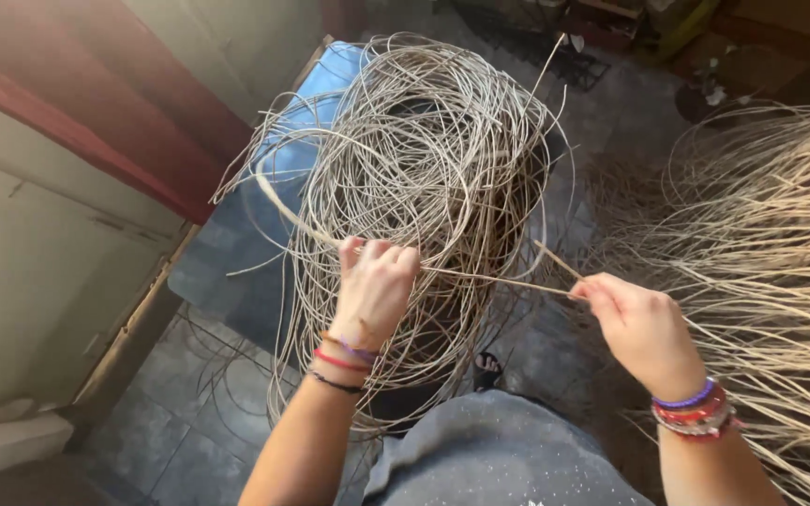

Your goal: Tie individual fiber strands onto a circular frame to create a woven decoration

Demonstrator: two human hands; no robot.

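Observation:
A big tangled coil of pale rattan strands [424, 159] fills the middle of the head view, standing on the dark tiled floor. My left hand [374, 286] is closed around one strand [494, 278] at the coil's front. My right hand [637, 323] pinches the same strand further right, near its cut end. The strand runs nearly straight between the two hands. Both wrists carry several coloured bracelets.
A loose sheaf of the same pale strands [780, 272] fans out along the right side. A blue surface [325, 89] lies behind the coil. A cream wall with a red band [96, 131] runs along the left. My grey skirt [499, 450] shows at the bottom.

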